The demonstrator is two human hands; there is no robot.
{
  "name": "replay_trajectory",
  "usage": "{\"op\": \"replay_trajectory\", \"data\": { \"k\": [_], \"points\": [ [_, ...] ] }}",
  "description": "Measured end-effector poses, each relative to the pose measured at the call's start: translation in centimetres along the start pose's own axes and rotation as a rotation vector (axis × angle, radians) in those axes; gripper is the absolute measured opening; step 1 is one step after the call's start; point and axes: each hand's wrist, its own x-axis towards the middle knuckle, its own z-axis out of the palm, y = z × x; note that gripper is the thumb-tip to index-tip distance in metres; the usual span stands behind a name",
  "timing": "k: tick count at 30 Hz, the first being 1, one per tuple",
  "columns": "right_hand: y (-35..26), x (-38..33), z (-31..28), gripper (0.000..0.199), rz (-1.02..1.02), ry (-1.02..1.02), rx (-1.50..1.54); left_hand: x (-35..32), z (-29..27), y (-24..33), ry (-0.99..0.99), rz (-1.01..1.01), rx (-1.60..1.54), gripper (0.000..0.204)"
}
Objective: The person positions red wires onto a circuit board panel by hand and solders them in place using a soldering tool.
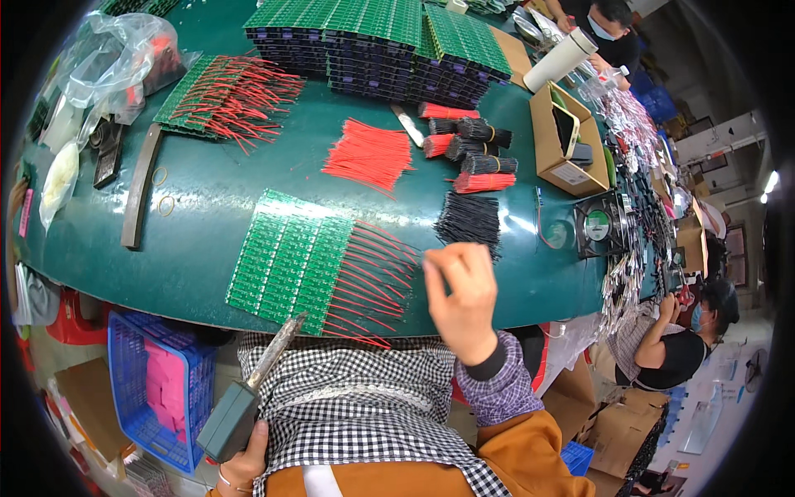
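head view: right grip (460, 290) pinching a black wire, left grip (246, 464) around soldering iron (240, 406), brown carton (553, 141) beyond.

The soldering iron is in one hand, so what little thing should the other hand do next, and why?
Probably bring the right hand down to the green boards. It is raised with fingers pinched, perhaps on a thin wire, though I cannot tell. The left hand already aims the soldering iron at the boards' near edge, where red wires are attached.

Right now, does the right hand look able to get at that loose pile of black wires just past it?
Probably yes. The right hand is raised just short of the black wire pile, with only bare green table between them; its fingertips are pinched together, perhaps on something small.
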Motion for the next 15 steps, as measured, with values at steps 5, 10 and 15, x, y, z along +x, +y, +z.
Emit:
{"op": "replay_trajectory", "data": {
  "k": [5, 10, 15],
  "points": [
    [3.7, -0.5, 0.0, 0.015, 0.152, -0.082, -0.138, 0.8, -0.1, 2.1, -0.030, -0.230, -0.172, 0.029],
    [3.9, -0.4, 0.7, 0.015, 0.126, -0.119, -0.170, 1.0, 0.2, 2.4, 0.011, -0.187, -0.127, 0.027],
    [2.4, -0.7, 0.4, 0.016, 0.112, -0.017, -0.114, 0.0, 0.1, 0.9, -0.040, 0.017, 0.148, 0.024]
  ]
}}
